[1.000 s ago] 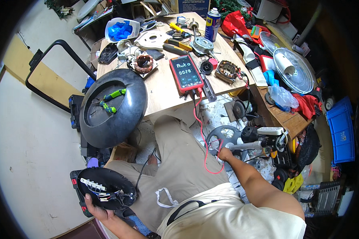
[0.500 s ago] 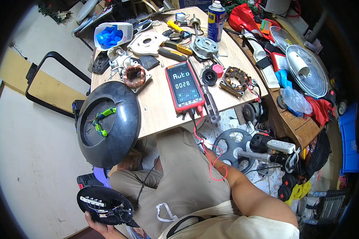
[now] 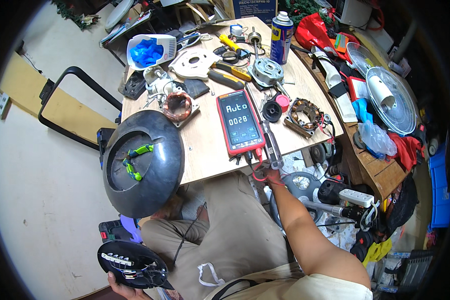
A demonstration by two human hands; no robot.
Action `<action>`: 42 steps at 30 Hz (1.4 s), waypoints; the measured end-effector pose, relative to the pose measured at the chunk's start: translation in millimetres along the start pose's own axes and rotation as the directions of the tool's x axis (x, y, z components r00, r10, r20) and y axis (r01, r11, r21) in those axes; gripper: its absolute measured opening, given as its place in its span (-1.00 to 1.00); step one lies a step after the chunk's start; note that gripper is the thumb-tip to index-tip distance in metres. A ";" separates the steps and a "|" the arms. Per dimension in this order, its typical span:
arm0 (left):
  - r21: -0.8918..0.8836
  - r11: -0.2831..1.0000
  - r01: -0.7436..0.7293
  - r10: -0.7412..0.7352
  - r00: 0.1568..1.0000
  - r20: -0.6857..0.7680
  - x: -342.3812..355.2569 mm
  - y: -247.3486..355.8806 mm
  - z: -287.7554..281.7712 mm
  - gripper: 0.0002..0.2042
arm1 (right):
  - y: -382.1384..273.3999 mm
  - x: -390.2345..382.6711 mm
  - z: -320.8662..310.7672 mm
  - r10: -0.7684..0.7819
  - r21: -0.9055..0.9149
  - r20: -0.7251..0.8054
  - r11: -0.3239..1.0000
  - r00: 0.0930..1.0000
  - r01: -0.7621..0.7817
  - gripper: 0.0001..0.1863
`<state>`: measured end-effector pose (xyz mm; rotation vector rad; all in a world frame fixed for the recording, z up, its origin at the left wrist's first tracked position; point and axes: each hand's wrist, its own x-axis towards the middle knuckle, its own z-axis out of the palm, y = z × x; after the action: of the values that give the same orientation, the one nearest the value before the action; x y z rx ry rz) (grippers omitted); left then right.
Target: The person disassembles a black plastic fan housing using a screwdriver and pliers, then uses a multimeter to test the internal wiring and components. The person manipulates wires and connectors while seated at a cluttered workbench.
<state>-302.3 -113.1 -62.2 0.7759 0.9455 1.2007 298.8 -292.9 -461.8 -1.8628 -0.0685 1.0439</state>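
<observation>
At the lower left, my left hand grips the rim of a round black fan base housing, its inside turned up. A white row of switch keys and thin wires show in it, and a black cord runs from it across my lap. My right hand is just below the table's front edge, beside the red test lead; its fingers are too hidden to make out. Above it on the table lies a red-cased multimeter with its display lit and leads plugged in. A clear-handled screwdriver lies beside it.
A large black dome-shaped base leans on the table's left corner. Motor stators, pliers, a motor housing and a spray can crowd the tabletop. Fan guards and a power strip are at right.
My right hand has moved up and right toward the table edge, and the red lead's hanging loop has drawn up with it. The view has shifted slightly; my left hand still holds the housing.
</observation>
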 end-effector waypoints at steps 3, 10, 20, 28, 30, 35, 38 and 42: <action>-0.003 1.000 -0.007 0.007 1.000 0.023 -0.9 -1.3 2.1 -0.29 | -30.0 0.8 -19.3 -0.131 -0.272 0.052 0.952 0.990 0.140 0.15; -0.047 0.999 0.027 -0.026 0.999 0.025 -1.0 -2.7 2.5 -0.29 | -43.6 7.9 -53.0 -0.285 -0.631 -0.078 0.756 0.955 0.174 0.04; -0.046 0.997 0.064 -0.060 0.995 0.078 3.5 -0.9 3.9 -0.30 | 67.3 27.7 -96.6 -0.291 -0.688 -0.349 0.725 0.891 -0.033 -0.36; -0.010 0.998 0.067 -0.066 0.995 0.072 3.4 -0.7 10.2 -0.26 | 44.3 -5.6 -100.1 -0.425 -0.258 -0.820 0.872 0.383 0.415 -0.20; -0.020 0.997 0.073 -0.071 0.993 0.097 3.8 -1.2 11.9 -0.25 | 33.1 5.3 -102.8 -0.325 -0.183 -0.858 0.917 0.397 0.355 -0.18; -0.035 0.998 0.050 -0.046 0.994 0.099 1.7 -3.9 11.3 -0.25 | 36.0 23.2 -113.9 -0.349 -0.217 -0.901 0.876 0.258 0.431 -0.12; -0.057 0.996 0.063 -0.055 0.990 0.132 0.3 -4.5 6.6 -0.25 | 47.3 18.9 -123.7 -0.366 -0.120 -0.789 0.879 0.493 0.461 -0.20; -0.056 0.998 0.043 -0.034 0.987 0.155 2.6 -3.4 0.6 -0.27 | 43.0 -2.0 -135.8 -0.136 0.409 -0.644 0.771 0.753 0.489 -0.35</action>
<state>-300.2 -111.3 -65.5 0.7884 0.7908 1.1138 374.2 -413.5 -470.3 -1.4647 0.2454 0.1582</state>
